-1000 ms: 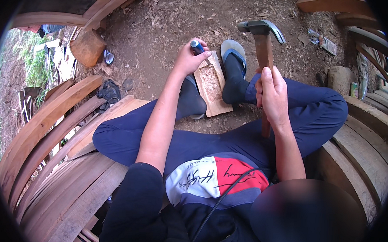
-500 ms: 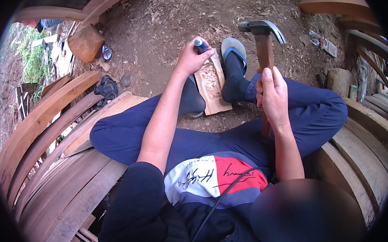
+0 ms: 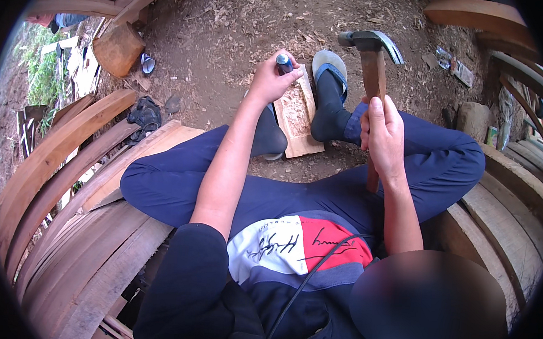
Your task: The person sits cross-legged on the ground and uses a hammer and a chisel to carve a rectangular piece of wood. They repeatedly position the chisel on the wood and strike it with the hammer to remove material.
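Between my feet lies a pale wooden board (image 3: 304, 147), its middle hollowed out and rough with chips. My left hand (image 3: 268, 82) is closed around the blue handle of a chisel (image 3: 283, 60), held over the board's far end; its blade is hidden below the fist. On the right, my right hand (image 3: 384, 133) grips the wooden handle of a claw hammer (image 3: 373, 73). The hammer stands upright above my right leg, its metal head raised and apart from the chisel.
Sandals (image 3: 329, 67) on my feet flank the board. Curved timbers (image 3: 60, 164) are stacked at left, with more planks (image 3: 504, 209) at right. A wood block (image 3: 119, 50) and a dark bundle (image 3: 144, 115) lie at left. Wood chips litter the dirt ground (image 3: 230, 26).
Both hands keep their grips and nearly their places. The chisel handle's top has tipped slightly toward me and to the right; the view has shifted a little.
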The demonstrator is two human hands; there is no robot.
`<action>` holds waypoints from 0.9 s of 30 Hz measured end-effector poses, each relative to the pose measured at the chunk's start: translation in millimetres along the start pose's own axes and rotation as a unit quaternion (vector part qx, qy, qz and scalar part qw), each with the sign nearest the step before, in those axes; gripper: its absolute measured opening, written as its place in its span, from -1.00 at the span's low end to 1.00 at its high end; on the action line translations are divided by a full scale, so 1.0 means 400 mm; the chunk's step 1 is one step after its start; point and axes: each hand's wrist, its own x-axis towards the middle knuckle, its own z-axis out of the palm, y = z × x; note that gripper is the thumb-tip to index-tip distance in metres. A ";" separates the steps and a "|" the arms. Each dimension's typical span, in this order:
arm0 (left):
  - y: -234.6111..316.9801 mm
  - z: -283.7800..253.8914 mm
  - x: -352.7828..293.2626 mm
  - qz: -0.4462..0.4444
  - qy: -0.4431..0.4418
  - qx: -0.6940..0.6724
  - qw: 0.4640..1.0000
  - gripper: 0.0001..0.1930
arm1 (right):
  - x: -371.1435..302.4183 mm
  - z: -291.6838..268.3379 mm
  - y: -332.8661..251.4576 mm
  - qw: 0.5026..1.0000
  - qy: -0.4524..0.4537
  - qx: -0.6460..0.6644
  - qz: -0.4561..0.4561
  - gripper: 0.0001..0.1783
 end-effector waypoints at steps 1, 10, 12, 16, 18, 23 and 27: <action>-0.001 0.002 -0.002 0.003 0.000 -0.002 1.000 -0.79 | -0.001 0.002 -0.001 1.000 -0.002 0.000 0.001 -0.64; 0.000 0.025 -0.010 0.018 0.020 0.068 0.997 -0.75 | -0.056 0.002 -0.166 0.942 -0.102 -0.196 -0.252 -0.67; -0.039 0.021 -0.002 0.069 0.019 0.113 0.991 -0.76 | -0.054 0.026 -0.150 0.920 -0.108 -0.231 -0.297 -0.72; -0.013 0.023 0.004 0.056 0.053 0.057 0.995 -0.78 | 0.018 0.040 -0.081 0.851 -0.145 -0.493 -0.109 -0.73; -0.028 0.011 0.016 0.116 0.040 0.078 0.989 -0.76 | 0.001 0.036 -0.134 0.858 -0.141 -0.464 -0.169 -0.71; -0.050 0.027 0.009 0.096 0.022 0.122 0.988 -0.69 | 0.020 0.045 -0.110 0.897 -0.092 -0.267 -0.339 -0.72; -0.031 0.022 -0.030 0.074 0.042 0.068 0.994 -0.70 | 0.056 0.056 -0.148 0.875 -0.136 -0.430 -0.178 -0.72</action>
